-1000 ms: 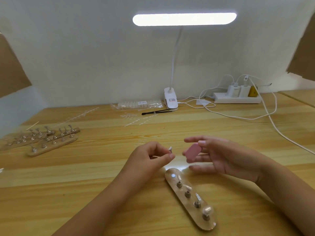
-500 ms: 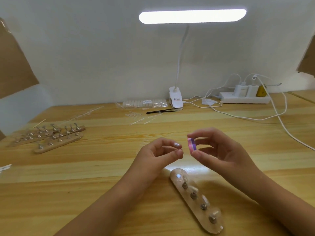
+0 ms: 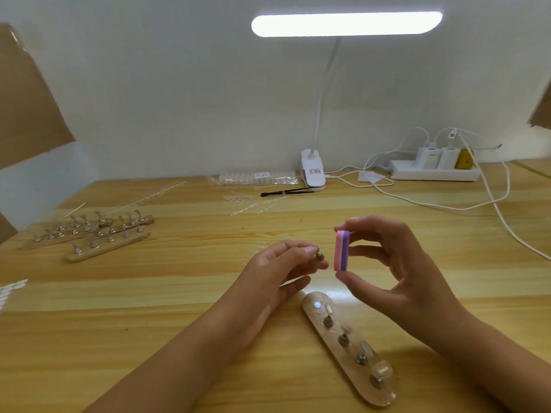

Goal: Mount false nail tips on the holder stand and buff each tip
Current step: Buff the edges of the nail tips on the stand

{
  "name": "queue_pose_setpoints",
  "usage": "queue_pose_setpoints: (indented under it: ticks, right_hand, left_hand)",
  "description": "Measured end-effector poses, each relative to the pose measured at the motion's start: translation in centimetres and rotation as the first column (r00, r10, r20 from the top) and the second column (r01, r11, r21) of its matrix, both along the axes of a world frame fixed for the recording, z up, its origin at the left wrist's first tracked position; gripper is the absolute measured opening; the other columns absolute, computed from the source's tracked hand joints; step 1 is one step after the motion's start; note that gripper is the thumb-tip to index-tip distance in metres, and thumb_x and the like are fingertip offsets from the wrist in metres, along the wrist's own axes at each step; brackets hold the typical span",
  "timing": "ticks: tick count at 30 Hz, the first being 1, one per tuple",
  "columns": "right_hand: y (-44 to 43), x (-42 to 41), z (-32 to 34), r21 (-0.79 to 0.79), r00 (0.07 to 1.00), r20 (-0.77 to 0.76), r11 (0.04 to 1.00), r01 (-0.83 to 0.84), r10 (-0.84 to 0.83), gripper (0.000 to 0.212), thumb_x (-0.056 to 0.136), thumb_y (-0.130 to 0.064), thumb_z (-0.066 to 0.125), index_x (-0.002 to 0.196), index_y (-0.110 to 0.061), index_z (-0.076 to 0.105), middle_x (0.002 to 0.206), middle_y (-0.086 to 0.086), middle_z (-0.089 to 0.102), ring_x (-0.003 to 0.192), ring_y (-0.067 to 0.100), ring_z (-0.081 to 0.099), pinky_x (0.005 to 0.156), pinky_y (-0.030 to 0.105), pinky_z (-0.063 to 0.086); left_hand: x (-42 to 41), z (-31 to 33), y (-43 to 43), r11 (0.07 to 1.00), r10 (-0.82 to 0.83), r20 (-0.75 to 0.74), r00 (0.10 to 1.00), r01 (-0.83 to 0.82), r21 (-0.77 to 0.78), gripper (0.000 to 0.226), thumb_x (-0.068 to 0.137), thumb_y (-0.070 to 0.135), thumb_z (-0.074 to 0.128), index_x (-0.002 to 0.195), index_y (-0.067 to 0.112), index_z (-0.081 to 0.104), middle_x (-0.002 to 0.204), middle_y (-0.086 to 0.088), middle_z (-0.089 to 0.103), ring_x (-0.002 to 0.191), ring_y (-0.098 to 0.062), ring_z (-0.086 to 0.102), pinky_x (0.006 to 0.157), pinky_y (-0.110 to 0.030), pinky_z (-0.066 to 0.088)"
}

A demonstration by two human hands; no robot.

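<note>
My right hand [image 3: 393,263] pinches a small pink, white and purple buffer block [image 3: 341,250] on edge between thumb and fingers, above the table. Just left of it, my left hand [image 3: 278,272] pinches a small metal peg [image 3: 319,256] at its fingertips; I cannot make out a nail tip on it. Below both hands lies a wooden holder stand [image 3: 348,353] carrying several metal pegs with clear nail tips [image 3: 381,368]; its nearest-to-hands socket shows a bare shiny spot.
Other wooden stands with pegs [image 3: 110,236] lie at the left. A bag of nail tips [image 3: 256,177], loose clear strips, a black tool [image 3: 286,192], the lamp clamp [image 3: 312,172], a power strip [image 3: 435,172] and white cables [image 3: 504,222] sit at the back and right.
My right hand turned the buffer block from flat side to edge-on and raised it beside my left hand. The left hand kept pinching the peg.
</note>
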State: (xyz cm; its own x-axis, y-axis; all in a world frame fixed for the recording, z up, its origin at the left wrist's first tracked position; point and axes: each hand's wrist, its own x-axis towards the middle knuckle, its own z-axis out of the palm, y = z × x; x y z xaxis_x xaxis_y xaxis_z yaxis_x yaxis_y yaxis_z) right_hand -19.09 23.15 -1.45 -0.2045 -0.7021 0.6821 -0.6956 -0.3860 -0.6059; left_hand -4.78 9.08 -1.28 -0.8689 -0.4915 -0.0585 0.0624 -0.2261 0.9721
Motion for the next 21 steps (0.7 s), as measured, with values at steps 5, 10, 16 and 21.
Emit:
queue_pose_setpoints:
  ticks: [5,10,16,21]
  right_hand:
    - [-0.15,0.62,-0.14,-0.014,0.969,-0.245,0.999,0.03,-0.033,0.048,0.083,-0.032,0.071,0.126,-0.021,0.053,0.122,-0.003,0.057,0.113,0.011,0.058,0.091,0.02,0.05]
    - [0.02,0.43,-0.1,-0.036,0.956,-0.28,0.997,0.073,-0.081,0.046,0.084,-0.037,0.07,0.125,-0.023,0.053,0.12,-0.004,0.058,0.111,0.01,0.057,0.09,0.02,0.048]
    - [0.04,-0.02,0.06,-0.04,0.955,-0.275,0.994,0.1,-0.108,0.045,0.084,-0.038,0.07,0.124,-0.022,0.054,0.12,-0.005,0.059,0.112,0.008,0.056,0.091,0.02,0.047]
    - [0.0,0.15,0.12,-0.038,0.958,-0.274,0.997,0.071,-0.079,0.042,0.083,-0.037,0.071,0.12,-0.022,0.057,0.119,-0.004,0.061,0.113,0.01,0.058,0.093,0.025,0.048]
  left_hand:
    - [0.09,-0.07,0.03,0.997,-0.074,-0.02,0.997,0.074,0.019,0.039,0.08,0.028,0.064,0.115,0.014,0.071,0.105,-0.002,0.073,0.099,-0.009,0.066,0.091,-0.028,0.05]
    - [0.0,-0.06,0.13,0.991,-0.126,-0.023,0.992,0.127,0.046,0.021,0.08,0.024,0.066,0.099,0.022,0.076,0.086,0.004,0.072,0.079,-0.007,0.066,0.077,-0.024,0.051]
    - [-0.12,-0.1,0.24,0.982,-0.169,-0.049,0.984,0.172,0.078,0.02,0.068,0.033,0.075,0.087,0.025,0.078,0.082,0.004,0.071,0.077,-0.007,0.065,0.073,-0.021,0.054]
    - [-0.06,-0.07,0.06,0.982,-0.165,-0.067,0.984,0.17,0.079,0.022,0.066,0.029,0.076,0.087,0.022,0.079,0.082,0.002,0.071,0.076,-0.008,0.066,0.074,-0.021,0.055]
